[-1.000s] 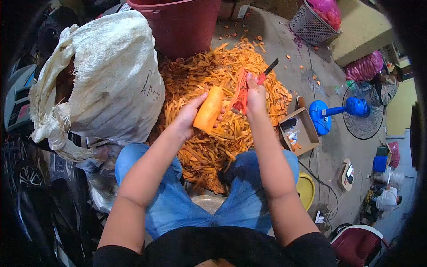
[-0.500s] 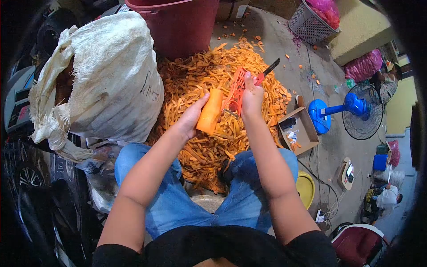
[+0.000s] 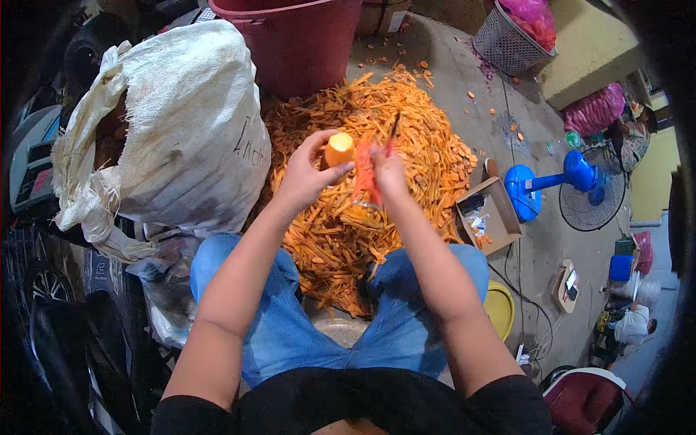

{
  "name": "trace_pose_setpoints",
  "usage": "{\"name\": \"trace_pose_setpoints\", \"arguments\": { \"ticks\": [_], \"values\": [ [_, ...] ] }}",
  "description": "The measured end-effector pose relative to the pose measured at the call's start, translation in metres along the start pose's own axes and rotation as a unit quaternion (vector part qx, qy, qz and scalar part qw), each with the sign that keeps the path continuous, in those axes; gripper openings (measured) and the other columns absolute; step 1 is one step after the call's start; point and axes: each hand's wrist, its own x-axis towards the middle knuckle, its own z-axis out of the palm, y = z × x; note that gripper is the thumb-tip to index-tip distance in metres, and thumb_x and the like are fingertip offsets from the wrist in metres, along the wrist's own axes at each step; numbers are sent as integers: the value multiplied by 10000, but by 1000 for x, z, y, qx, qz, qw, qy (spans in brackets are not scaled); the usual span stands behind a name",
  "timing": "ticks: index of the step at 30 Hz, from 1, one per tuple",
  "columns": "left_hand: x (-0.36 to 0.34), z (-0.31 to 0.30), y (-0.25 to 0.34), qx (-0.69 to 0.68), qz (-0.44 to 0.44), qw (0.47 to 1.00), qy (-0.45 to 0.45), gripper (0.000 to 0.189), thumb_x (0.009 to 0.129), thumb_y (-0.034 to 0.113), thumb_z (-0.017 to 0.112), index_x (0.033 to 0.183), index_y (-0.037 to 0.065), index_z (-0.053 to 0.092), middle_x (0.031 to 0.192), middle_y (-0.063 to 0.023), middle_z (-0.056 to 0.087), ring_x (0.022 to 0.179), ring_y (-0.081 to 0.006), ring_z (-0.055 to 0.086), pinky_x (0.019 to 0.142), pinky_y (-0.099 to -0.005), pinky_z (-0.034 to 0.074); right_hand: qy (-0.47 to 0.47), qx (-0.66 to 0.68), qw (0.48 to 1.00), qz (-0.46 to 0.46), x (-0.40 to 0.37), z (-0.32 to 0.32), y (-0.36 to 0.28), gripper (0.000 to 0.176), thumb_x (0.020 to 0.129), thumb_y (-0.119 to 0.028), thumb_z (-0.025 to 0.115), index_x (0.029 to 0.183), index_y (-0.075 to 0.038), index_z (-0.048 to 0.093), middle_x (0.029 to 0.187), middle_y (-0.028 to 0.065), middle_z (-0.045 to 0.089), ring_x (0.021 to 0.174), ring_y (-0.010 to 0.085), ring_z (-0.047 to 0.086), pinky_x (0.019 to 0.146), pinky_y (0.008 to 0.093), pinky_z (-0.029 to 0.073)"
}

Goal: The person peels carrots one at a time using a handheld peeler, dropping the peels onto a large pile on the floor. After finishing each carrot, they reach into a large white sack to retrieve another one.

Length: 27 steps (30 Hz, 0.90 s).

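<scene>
In my left hand [image 3: 307,172] is a peeled orange carrot [image 3: 339,150], with its pale cut end turned up toward me and the fingers wrapped round its side. Close beside it, my right hand [image 3: 390,176] grips a red peeler [image 3: 365,175], blurred by motion. A knife [image 3: 395,125] with a dark blade also sticks up out of the right hand. Under both hands spreads a large heap of orange peelings [image 3: 424,138], reaching down between my knees.
A white woven sack [image 3: 188,123] stands at my left, a dark red tub [image 3: 304,51] behind the heap. To the right are a cardboard box [image 3: 493,214], a blue fan [image 3: 558,177] and a yellow lid-like disc [image 3: 499,308]. A grey basket [image 3: 507,43] stands farther back.
The carrot has tipped so its cut end faces up, and my left hand has shifted up and round it. The peeler and right hand have moved left and slightly down, nearer the carrot.
</scene>
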Motion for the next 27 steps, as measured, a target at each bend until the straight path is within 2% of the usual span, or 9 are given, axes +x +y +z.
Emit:
{"name": "trace_pose_setpoints", "arguments": {
  "ticks": [2,3,4,9,11,15,19,23,27],
  "values": [
    [1,2,-9,25,35,999,0,435,636,103,654,1008,18,445,953,-65,502,892,-137,473,795,-265,371,-78,-71,977,186,-39,19,-28,263,818,-262,424,848,-13,502,642,53,513,466,144,465,475,293,403],
    [1,3,-12,51,69,996,0,438,631,68,653,1013,17,444,969,-70,506,924,-135,467,812,-265,365,-113,194,948,225,-41,25,-11,283,826,-270,372,908,-25,487,661,69,525,470,162,490,444,305,423],
    [0,8,-5,-61,51,996,-30,425,622,57,655,994,12,453,984,-77,512,919,-139,479,796,-257,382,-106,239,943,205,-37,35,6,281,825,-264,364,923,-30,484,670,74,532,479,162,497,437,296,423],
    [5,-12,4,-44,22,999,-19,374,620,54,655,938,6,463,943,-75,526,869,-135,501,760,-243,403,-86,278,941,170,-26,24,-11,286,838,-263,350,937,-32,486,720,85,555,561,167,538,475,281,441],
    [8,-25,3,118,-12,991,-67,380,609,64,664,923,7,459,913,-73,526,871,-137,500,759,-248,404,-103,156,977,105,-32,18,-36,287,843,-274,367,899,-24,495,736,81,559,631,167,551,554,266,448],
    [4,-20,2,155,-27,981,-110,414,578,87,675,916,3,452,897,-74,521,865,-151,498,760,-259,398,20,55,995,-85,-21,21,-33,243,817,-250,459,781,-14,505,666,37,530,571,106,487,533,231,404],
    [3,-14,-4,161,-17,969,-187,464,532,102,657,946,26,462,830,-69,532,803,-150,503,711,-251,400,10,-98,974,-202,-36,24,-59,233,811,-238,472,750,-15,499,611,20,497,534,83,419,509,226,368],
    [5,-15,-1,61,-43,988,-137,455,535,66,630,958,34,466,831,-30,539,752,-122,503,693,-249,399,-25,-212,946,-243,-41,18,-85,224,796,-242,486,753,-22,497,571,74,494,513,138,453,503,265,375],
    [9,-16,0,203,23,979,-12,349,545,-4,589,873,36,476,745,-31,533,669,-126,503,640,-243,409,-84,-449,838,-298,-48,11,-92,130,741,-181,511,794,-63,515,605,164,504,567,296,498,523,335,391]
  ]
}}
